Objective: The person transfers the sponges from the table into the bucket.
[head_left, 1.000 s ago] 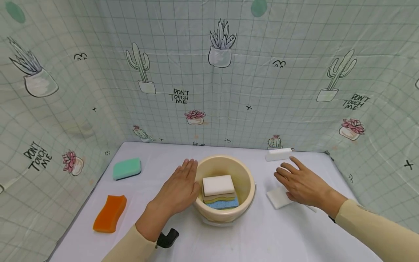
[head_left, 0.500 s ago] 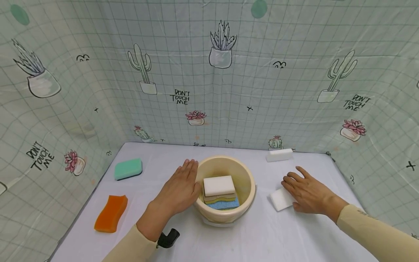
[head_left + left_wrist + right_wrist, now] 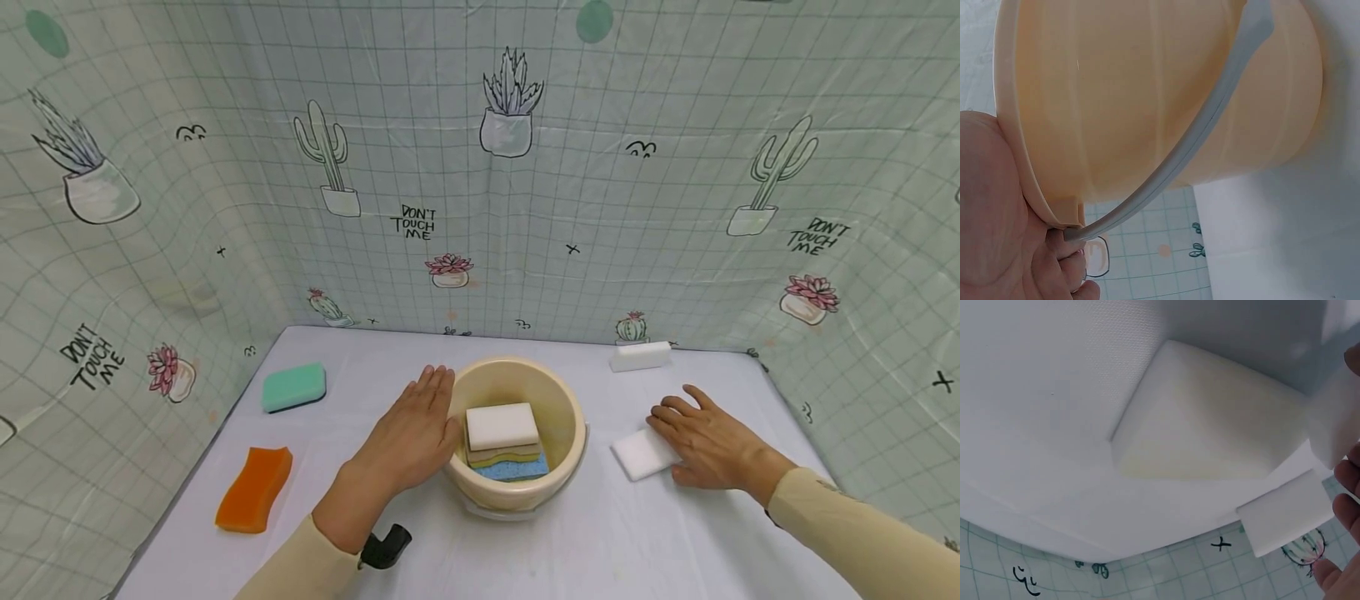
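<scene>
My left hand [image 3: 412, 429] lies with straight fingers against the left rim of a cream bucket [image 3: 567, 417]; the left wrist view shows the palm at the rim and the fingers by the grey handle [image 3: 1194, 140]. Inside the bucket a white sponge [image 3: 501, 426] tops a stack of sponges, including a blue one [image 3: 517, 469]. My right hand [image 3: 708, 442] pinches a white sponge [image 3: 643, 454] between thumb and fingers, low over the table. Another white sponge [image 3: 1210, 412] lies beside it in the right wrist view, hidden in the head view beneath hand and forearm.
A third loose white sponge [image 3: 640, 357] stands at the back of the white table [image 3: 585, 550]. On the left are a green sponge [image 3: 293, 387] and a wavy orange sponge [image 3: 254, 490]. A patterned curtain [image 3: 510, 200] closes off the back and sides.
My right hand has moved right and lower, and its thumb and fingers have come onto the white sponge. My left hand keeps its place at the bucket.
</scene>
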### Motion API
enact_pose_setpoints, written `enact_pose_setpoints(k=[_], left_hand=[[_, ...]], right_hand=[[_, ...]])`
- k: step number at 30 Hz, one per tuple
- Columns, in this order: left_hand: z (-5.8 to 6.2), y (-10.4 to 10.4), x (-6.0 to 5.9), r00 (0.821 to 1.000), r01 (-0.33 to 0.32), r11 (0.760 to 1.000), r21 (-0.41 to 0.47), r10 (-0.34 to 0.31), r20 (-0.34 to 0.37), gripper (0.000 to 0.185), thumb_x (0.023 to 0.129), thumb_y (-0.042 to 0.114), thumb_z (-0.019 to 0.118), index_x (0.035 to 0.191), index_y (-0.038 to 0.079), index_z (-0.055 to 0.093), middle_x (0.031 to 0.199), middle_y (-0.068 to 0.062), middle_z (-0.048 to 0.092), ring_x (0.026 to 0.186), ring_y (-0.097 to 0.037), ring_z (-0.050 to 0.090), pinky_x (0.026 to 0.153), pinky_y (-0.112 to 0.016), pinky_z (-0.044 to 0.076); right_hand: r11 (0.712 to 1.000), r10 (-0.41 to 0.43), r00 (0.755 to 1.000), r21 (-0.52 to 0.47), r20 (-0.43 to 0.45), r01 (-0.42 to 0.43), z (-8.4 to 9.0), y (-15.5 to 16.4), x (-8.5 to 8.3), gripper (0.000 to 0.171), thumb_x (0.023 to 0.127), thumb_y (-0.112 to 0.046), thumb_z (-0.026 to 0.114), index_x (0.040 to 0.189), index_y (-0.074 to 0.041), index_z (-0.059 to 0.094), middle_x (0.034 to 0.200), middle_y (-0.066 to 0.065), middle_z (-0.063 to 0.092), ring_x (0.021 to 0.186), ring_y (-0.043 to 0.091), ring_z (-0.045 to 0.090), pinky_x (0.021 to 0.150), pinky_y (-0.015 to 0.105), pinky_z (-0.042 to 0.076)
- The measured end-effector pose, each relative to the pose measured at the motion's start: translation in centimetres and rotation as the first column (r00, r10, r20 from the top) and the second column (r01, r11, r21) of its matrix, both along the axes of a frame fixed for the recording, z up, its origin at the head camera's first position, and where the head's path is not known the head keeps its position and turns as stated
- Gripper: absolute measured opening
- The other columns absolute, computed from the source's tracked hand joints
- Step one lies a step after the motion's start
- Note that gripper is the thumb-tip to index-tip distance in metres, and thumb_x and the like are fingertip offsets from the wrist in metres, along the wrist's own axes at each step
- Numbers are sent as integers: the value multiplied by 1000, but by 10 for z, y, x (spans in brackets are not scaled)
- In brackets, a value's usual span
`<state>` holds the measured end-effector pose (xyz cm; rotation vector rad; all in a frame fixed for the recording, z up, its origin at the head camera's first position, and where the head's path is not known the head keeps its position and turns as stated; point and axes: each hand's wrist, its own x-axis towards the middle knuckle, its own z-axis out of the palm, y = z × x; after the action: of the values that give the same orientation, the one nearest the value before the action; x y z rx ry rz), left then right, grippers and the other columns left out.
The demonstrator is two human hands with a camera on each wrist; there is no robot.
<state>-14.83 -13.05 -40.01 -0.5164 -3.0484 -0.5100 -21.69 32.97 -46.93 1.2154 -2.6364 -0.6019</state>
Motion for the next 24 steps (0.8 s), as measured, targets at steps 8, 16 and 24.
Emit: enact_pose_setpoints(k=[8,16,24], left_hand=[[-1,0,0,1000,4,1000,-3,-4,-5,65,111,28,40,163,-7,28,170,-24,30,162,-36,21,132,-51,22],[0,0,0,1000,-4,1000,-5,4,-2,65,111,28,41,163,-7,28,170,-23,30,162,-36,21,132,-51,22],[0,-1,0,1000,-2,1000,-3,2,-7,65,111,28,41,163,-7,27,170,-23,30,162,-36,21,132,-51,22]], right_hand=[[996,-3,999,-88,-45,-1,1,-5,-4,67,77,-47,85,123,-3,62,120,13,66,116,35,60,106,59,46],[985,-4,974,-167,-225,-34,13,-17,-15,75,77,-50,85,122,3,56,109,18,62,107,37,58,100,56,47],[977,-10,958,-208,-288,-52,30,-37,-21,60,82,-49,67,110,2,52,97,18,54,97,39,56,93,57,48]])
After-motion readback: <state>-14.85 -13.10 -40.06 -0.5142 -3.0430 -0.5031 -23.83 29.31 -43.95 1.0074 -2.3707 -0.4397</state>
